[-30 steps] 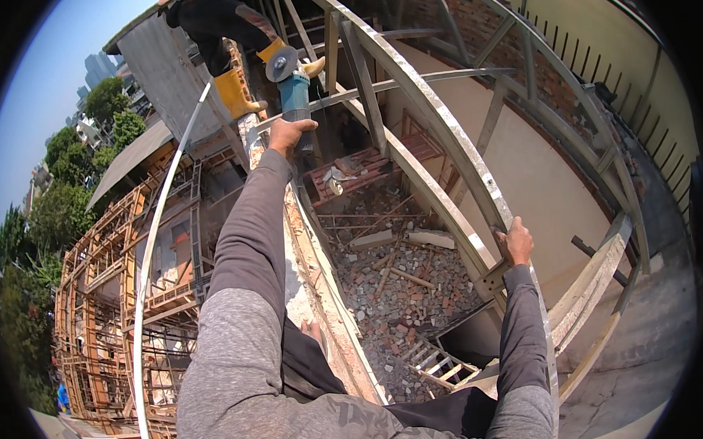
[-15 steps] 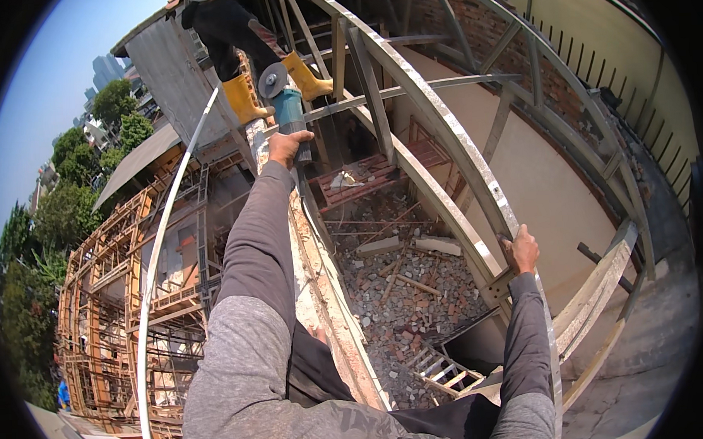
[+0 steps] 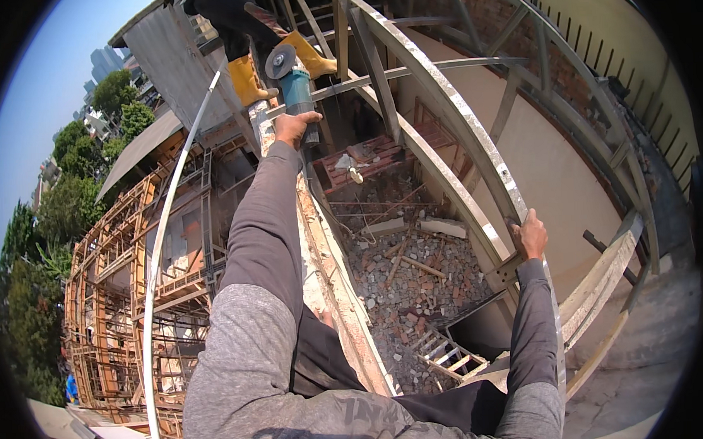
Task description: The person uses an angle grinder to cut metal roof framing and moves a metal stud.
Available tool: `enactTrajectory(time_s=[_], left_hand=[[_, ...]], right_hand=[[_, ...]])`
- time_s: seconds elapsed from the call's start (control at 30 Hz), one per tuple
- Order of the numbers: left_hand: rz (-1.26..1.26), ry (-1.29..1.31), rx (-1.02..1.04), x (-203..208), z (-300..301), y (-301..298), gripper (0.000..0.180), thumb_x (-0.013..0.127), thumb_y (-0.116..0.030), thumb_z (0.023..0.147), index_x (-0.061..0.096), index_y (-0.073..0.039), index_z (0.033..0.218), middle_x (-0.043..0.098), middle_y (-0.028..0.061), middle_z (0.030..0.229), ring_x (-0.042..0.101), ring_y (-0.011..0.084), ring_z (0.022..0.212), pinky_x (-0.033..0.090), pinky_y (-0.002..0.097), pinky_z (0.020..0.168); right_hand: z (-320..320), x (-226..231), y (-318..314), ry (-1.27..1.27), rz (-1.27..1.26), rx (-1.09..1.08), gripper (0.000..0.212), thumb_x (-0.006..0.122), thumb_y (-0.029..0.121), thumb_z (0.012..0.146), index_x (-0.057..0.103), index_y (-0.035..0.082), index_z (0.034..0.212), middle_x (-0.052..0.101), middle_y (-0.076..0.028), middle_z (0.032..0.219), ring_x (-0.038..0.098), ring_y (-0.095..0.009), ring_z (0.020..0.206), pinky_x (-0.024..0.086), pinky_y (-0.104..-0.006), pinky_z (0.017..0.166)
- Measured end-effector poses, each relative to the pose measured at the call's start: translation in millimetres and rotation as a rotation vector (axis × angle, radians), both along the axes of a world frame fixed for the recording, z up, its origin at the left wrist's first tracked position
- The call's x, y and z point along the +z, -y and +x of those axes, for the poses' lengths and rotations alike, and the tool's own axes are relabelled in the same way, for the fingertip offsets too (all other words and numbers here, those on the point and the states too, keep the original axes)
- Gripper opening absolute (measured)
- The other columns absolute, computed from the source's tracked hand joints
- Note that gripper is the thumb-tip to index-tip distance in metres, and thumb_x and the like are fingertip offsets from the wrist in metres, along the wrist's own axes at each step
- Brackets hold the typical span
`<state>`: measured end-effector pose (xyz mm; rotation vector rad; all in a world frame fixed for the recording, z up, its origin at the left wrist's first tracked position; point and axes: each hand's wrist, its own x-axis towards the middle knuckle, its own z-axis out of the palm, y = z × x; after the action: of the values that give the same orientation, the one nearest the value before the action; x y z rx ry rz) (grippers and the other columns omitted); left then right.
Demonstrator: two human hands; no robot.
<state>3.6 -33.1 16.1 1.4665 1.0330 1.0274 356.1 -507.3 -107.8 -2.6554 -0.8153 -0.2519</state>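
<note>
Upper centre: left hand (image 3: 297,129) closed round teal grinder (image 3: 295,90). Right of centre: right hand (image 3: 532,236) clasped on long beam (image 3: 476,130). Apparently holding-and-bracing step; next move calls for steady balance.

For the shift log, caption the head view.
Left hand holding a teal angle grinder, right hand gripping a truss beam, above brick rubble.

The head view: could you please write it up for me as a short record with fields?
left hand: gripping a teal angle grinder by its body, disc end pointing away from the person
right hand: gripping a long grey beam
ahead: another person in yellow boots, standing close beyond the disc
underneath: broken rubble and a ladder, well below the beam
left side: a long white strip
</note>
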Motion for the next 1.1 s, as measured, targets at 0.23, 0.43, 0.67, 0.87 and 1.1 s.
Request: enactTrajectory(time_s=[0.23, 0.43, 0.67, 0.87, 1.1], left_hand=[[-0.029, -0.004, -0.039, -16, 7, 4, 0.035, 0.087, -0.011, 0.065, 0.069, 0.004, 0.090, 0.068, 0.0091, 0.079, 0.066, 0.0187, 0.059, 0.056, 0.0333, 0.055], [-0.043, -0.021, -0.042, -26, 7, -2, 0.034, 0.087, -0.010, 0.065, 0.068, 0.004, 0.090, 0.068, 0.0093, 0.078, 0.065, 0.0192, 0.058, 0.056, 0.0331, 0.055], [-0.001, -0.151, 0.041, -34, 14, -10, 0.050, 0.091, -0.013, 0.058, 0.065, 0.009, 0.095, 0.066, 0.0130, 0.083, 0.065, 0.0242, 0.062, 0.054, 0.0397, 0.055], [0.009, -0.194, 0.037, -41, 5, -20, 0.046, 0.091, -0.013, 0.059, 0.066, 0.007, 0.091, 0.068, 0.0137, 0.082, 0.066, 0.0234, 0.062, 0.056, 0.0388, 0.058], [-0.080, -0.139, -0.065, -20, 12, 12, 0.048, 0.090, -0.015, 0.061, 0.062, 0.005, 0.094, 0.067, 0.0124, 0.081, 0.064, 0.0226, 0.056, 0.055, 0.0361, 0.052]], right_hand=[[1, 0, 5, -0.011, -0.013, -0.012, 0.048, 0.080, 0.037, 0.080, 0.050, 0.006, 0.101, 0.069, -0.023, 0.095, 0.066, -0.046, 0.094, 0.052, -0.0542, 0.078], [7, -4, 0, -0.029, -0.022, -0.013, 0.049, 0.080, 0.038, 0.080, 0.050, 0.006, 0.101, 0.069, -0.023, 0.096, 0.065, -0.046, 0.095, 0.052, -0.0548, 0.078], [15, -10, 6, -0.009, -0.029, -0.026, 0.047, 0.080, 0.033, 0.081, 0.048, 0.007, 0.102, 0.069, -0.023, 0.096, 0.065, -0.048, 0.095, 0.051, -0.0551, 0.078], [10, -9, -2, -0.003, -0.020, -0.006, 0.046, 0.080, 0.031, 0.081, 0.047, 0.007, 0.103, 0.068, -0.023, 0.099, 0.065, -0.048, 0.097, 0.051, -0.0556, 0.077], [20, -15, 11, -0.006, -0.038, 0.000, 0.046, 0.080, 0.031, 0.081, 0.048, 0.007, 0.103, 0.068, -0.024, 0.098, 0.065, -0.047, 0.097, 0.052, -0.0548, 0.078]])
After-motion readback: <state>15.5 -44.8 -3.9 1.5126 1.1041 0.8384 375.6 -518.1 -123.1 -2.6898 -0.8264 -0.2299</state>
